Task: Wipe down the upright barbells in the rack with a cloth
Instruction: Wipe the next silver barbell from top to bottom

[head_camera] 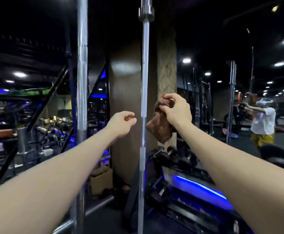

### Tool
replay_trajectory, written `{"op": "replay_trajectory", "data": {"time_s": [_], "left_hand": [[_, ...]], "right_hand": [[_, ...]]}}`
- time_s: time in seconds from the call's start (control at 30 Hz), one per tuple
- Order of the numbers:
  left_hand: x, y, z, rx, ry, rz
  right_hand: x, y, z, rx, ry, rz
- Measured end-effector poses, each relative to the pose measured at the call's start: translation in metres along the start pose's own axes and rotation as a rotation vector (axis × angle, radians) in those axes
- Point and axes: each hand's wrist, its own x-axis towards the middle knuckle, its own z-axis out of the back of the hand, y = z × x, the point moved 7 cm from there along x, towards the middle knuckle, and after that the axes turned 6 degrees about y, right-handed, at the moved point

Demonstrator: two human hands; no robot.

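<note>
Fig. — Centre barbell (144,92) stands upright, its sleeve collar at top; it serves as landmark. R of it, the right hand (176,110) pinches a bunched brown cloth (159,127), which hangs just beside the shaft, prob. readied for wrapping. L of it, the left hand (122,122) holds nothing, fingers loosely curled near the shaft — likely to steady it. Thicker barbell (82,81) farther L; room btwn the two bars is narrow, wider to the R.
</note>
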Motion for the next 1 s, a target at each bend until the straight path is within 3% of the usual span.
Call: {"op": "replay_trajectory", "data": {"time_s": [0.37, 0.9, 1.0], "left_hand": [[0.165, -0.068, 0.040, 0.037, -0.323, -0.157], [0.324, -0.185, 0.134, 0.178, -0.629, -0.587], [0.341, -0.203, 0.142, 0.234, -0.661, -0.644]], "right_hand": [[0.195, 0.028, 0.020, 0.027, -0.092, 0.372], [0.371, 0.097, 0.025, 0.079, -0.467, 0.533], [0.387, 0.112, 0.026, 0.031, -0.492, 0.655]]}}
